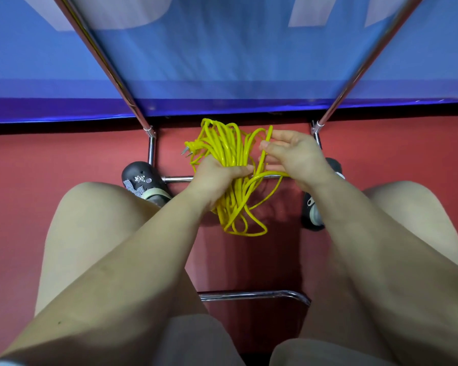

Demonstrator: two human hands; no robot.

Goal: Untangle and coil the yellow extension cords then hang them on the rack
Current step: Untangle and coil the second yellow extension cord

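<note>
1. Left hand (217,175): you grip the middle of the yellow cord (230,151) bundle in a closed fist, held in the air between your knees and above the red floor (64,154), so loops stick out above the fist and hang below it.
2. Right hand (294,154): your fingers are half curled and pinch a single strand just beside the bundle, with its free loop trailing under your wrist.
3. The plug (187,151) pokes out at the bundle's upper left; keep it outside the loops so it cannot snag.
4. Lay the pinched strand alongside the others at about the same loop length, feeding it into your left fist rather than pulling against it.
5. Watch the loose loops below: they look uneven, so even them out before you carry the coil to the rack (111,72).
</note>
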